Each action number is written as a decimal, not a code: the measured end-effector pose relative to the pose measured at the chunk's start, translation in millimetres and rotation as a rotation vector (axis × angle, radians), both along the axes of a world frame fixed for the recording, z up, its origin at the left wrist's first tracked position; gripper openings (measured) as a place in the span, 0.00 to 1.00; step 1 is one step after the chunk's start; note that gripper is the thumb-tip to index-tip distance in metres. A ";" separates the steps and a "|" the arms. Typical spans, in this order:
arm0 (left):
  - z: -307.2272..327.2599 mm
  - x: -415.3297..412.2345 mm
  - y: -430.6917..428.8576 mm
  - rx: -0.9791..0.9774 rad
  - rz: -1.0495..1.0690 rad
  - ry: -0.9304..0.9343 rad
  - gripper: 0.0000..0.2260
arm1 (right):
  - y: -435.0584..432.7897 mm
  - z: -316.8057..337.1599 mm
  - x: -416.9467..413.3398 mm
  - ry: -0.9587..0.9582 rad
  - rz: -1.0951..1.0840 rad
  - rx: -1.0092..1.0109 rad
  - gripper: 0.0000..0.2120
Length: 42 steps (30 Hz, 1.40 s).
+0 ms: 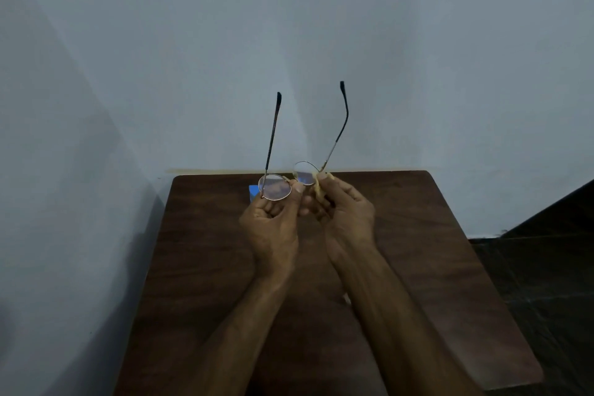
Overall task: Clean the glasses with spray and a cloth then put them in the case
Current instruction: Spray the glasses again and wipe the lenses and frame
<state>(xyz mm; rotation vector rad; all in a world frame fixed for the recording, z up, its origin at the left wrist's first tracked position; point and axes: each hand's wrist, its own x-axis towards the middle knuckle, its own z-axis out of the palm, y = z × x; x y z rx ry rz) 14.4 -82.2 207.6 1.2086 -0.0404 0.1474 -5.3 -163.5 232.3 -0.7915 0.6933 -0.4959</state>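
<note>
Round wire-rimmed glasses point(276, 187) are held up above the table, both temple arms unfolded and pointing upward toward the wall. My left hand point(271, 222) grips the frame near the bridge, under the left lens. My right hand point(345, 212) pinches a small yellowish cloth point(318, 185) against the edge of the right lens point(305, 177). Behind the left lens a blue object point(254, 191) lies on the table, mostly hidden; I cannot tell what it is. No spray bottle shows.
A dark brown wooden table point(199, 251) stands against a pale wall point(289, 42). Dark floor tiles point(540, 267) lie to the right of the table. A small pale thing point(346, 299) peeks out under my right forearm.
</note>
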 end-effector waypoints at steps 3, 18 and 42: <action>-5.5 1.6 0.3 -0.021 -0.015 0.029 0.07 | -0.9 -1.9 -1.9 0.008 0.022 0.008 0.14; -18.8 4.2 0.9 -0.026 -0.058 0.101 0.04 | -1.6 -24.1 -1.1 0.003 -0.021 -0.071 0.14; -66.6 -22.9 37.3 -0.198 -0.346 0.565 0.05 | -6.8 -231.6 -180.8 0.966 0.158 -0.957 0.20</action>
